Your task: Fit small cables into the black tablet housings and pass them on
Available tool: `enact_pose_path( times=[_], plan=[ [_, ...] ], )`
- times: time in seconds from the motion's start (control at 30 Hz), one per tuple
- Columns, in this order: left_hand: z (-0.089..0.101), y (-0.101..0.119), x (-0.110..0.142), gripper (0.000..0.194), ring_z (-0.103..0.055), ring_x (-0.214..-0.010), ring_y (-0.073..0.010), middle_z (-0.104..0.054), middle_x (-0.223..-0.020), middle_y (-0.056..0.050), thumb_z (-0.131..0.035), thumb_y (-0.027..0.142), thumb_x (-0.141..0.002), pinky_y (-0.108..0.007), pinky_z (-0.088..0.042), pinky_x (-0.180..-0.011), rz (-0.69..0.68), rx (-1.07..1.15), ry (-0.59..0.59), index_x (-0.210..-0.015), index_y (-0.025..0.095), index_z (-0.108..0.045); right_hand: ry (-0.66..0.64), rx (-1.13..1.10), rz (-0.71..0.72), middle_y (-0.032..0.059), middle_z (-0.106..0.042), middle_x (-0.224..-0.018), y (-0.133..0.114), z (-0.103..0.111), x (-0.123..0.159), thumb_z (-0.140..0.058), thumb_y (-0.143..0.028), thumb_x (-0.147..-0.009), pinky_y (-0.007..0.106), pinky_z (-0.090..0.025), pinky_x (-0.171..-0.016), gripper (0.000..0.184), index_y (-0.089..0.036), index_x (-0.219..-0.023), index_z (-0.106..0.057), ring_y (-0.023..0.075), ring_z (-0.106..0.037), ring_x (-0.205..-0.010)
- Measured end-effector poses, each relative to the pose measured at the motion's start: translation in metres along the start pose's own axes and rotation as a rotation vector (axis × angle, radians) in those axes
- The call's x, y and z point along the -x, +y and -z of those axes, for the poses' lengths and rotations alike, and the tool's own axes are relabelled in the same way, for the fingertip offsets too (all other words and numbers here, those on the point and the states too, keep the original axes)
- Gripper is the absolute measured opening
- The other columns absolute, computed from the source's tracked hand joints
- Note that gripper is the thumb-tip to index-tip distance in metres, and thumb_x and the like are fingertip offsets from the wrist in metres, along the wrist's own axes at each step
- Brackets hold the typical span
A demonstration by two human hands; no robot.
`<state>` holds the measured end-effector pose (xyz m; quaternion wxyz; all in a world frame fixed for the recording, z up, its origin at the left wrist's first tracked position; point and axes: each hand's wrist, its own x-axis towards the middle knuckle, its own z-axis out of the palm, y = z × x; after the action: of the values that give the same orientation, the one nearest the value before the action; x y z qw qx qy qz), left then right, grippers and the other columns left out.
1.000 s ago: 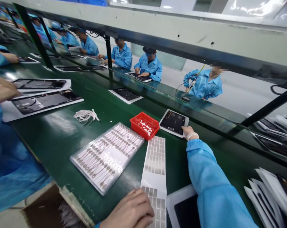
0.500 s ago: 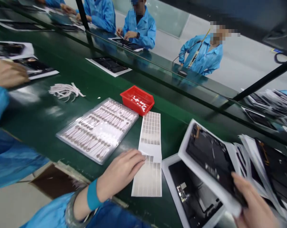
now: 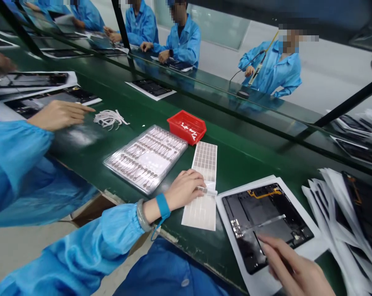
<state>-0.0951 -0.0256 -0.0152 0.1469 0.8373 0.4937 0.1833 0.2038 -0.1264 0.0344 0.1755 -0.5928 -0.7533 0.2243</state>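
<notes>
My left hand (image 3: pixel 187 189) bends its fingers over a sheet of small grey rectangular stickers (image 3: pixel 201 213) and grips a raised, curled strip of it. My right hand (image 3: pixel 292 261) is above the lower edge of an opened black tablet housing (image 3: pixel 259 213), fingers stretched out and touching or nearly touching it. An orange flex cable and a pale strip show inside the housing, which lies on white paper. Left of the sheet is a clear-lidded tray (image 3: pixel 147 160) holding rows of small round parts with thin wires.
A red bin (image 3: pixel 187 127) with white bits stands behind the tray. White strips (image 3: pixel 110 118) lie near a co-worker's hand (image 3: pixel 61 115) at left. Paper-wrapped tablet housings (image 3: pixel 336 218) are stacked at right. A rail and posts (image 3: pixel 121 26) run along the back, with co-workers beyond.
My right hand brought a tablet housing from the back of the table to the near right and laid it down. My left hand moved up the sticker sheet and lifted part of it.
</notes>
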Motion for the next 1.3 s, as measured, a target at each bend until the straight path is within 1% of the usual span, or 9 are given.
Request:
enact_pose_path(
  times=[0.1,0.17,0.4,0.5,0.6,0.7,0.8,0.97,1.3],
  plan=[
    [0.000,-0.001,-0.002,0.005,-0.053,-0.098,-0.0173,-0.065,-0.097,0.002,-0.068,0.025,-0.084,-0.031,-0.034,-0.080,0.017,0.022,0.009,-0.086,0.021,-0.067,-0.059,0.128,0.290,0.0032,-0.071,-0.090,-0.028,-0.003,-0.053,-0.045,-0.036,-0.093,0.022,-0.054,-0.066,0.024,-0.025,-0.097,-0.066,0.0154,-0.068,-0.073],
    [0.002,-0.002,-0.002,0.006,-0.053,-0.097,-0.0173,-0.066,-0.095,0.002,-0.067,0.026,-0.085,-0.031,-0.033,-0.079,0.014,0.030,0.005,-0.083,0.020,-0.066,-0.071,0.244,0.381,0.0043,-0.069,-0.093,-0.045,-0.014,-0.087,-0.043,-0.028,-0.094,0.027,-0.052,-0.072,0.022,-0.023,-0.097,-0.064,0.0172,-0.067,-0.080],
    [0.007,-0.004,-0.007,0.014,-0.053,-0.099,-0.0176,-0.066,-0.094,0.002,-0.063,0.030,-0.088,-0.032,-0.032,-0.082,-0.018,0.032,-0.045,-0.080,0.019,-0.066,-0.225,0.566,0.464,0.0057,-0.066,-0.093,-0.082,-0.055,-0.147,-0.048,-0.025,-0.094,0.025,-0.044,-0.056,0.017,-0.018,-0.097,-0.063,0.0172,-0.066,-0.074],
    [0.011,-0.007,-0.007,0.013,-0.054,-0.101,-0.0182,-0.065,-0.095,0.001,-0.063,0.030,-0.087,-0.032,-0.032,-0.083,-0.029,0.038,-0.074,-0.082,0.019,-0.066,-0.239,0.642,0.505,0.0071,-0.065,-0.089,-0.086,-0.057,-0.144,-0.046,-0.017,-0.093,0.025,-0.039,-0.050,0.017,-0.016,-0.094,-0.063,0.0165,-0.064,-0.067],
    [0.017,-0.009,-0.003,0.016,-0.054,-0.105,-0.0195,-0.065,-0.101,0.000,-0.065,0.035,-0.085,-0.033,-0.033,-0.086,-0.067,0.067,-0.104,-0.090,0.020,-0.065,-0.165,0.505,0.471,0.0063,-0.065,-0.088,-0.080,-0.036,-0.129,-0.045,-0.017,-0.092,0.025,-0.039,-0.053,0.018,-0.017,-0.089,-0.063,0.0160,-0.063,-0.068],
    [0.021,-0.001,0.005,0.036,-0.054,-0.106,-0.0221,-0.063,-0.109,-0.003,-0.066,0.043,-0.083,-0.036,-0.033,-0.090,-0.122,0.057,-0.047,-0.109,0.020,-0.059,-0.105,0.111,0.265,0.0023,-0.065,-0.081,-0.057,-0.004,-0.104,-0.050,-0.028,-0.091,0.025,-0.044,-0.064,0.019,-0.020,-0.081,-0.063,0.0148,-0.061,-0.071],
    [0.014,0.023,0.012,0.029,-0.054,-0.105,-0.0221,-0.062,-0.109,-0.004,-0.059,0.036,-0.089,-0.036,-0.036,-0.089,-0.272,0.016,0.011,-0.111,0.019,-0.056,-0.135,-0.159,0.044,0.0010,-0.065,-0.072,-0.026,0.009,-0.077,-0.054,-0.037,-0.088,0.027,-0.045,-0.068,0.024,-0.021,-0.071,-0.063,0.0155,-0.059,-0.071],
    [-0.016,0.064,0.009,0.021,-0.052,-0.106,-0.0228,-0.059,-0.113,-0.005,-0.050,0.016,-0.092,-0.036,-0.040,-0.088,-0.528,-0.121,-0.030,-0.113,0.018,-0.055,-0.035,-0.127,-0.099,0.0037,-0.064,-0.079,0.007,-0.022,-0.051,-0.058,-0.038,-0.083,0.037,-0.041,-0.082,0.023,-0.022,-0.067,-0.064,0.0208,-0.055,-0.085],
    [-0.023,0.065,0.000,0.019,-0.053,-0.102,-0.0204,-0.060,-0.108,-0.004,-0.046,0.014,-0.093,-0.033,-0.044,-0.085,-0.526,-0.127,-0.043,-0.107,0.019,-0.058,0.068,0.037,-0.089,0.0048,-0.060,-0.086,0.001,-0.039,-0.053,-0.056,-0.028,-0.086,0.042,-0.037,-0.085,0.019,-0.023,-0.069,-0.064,0.0235,-0.048,-0.092]
  ],
)
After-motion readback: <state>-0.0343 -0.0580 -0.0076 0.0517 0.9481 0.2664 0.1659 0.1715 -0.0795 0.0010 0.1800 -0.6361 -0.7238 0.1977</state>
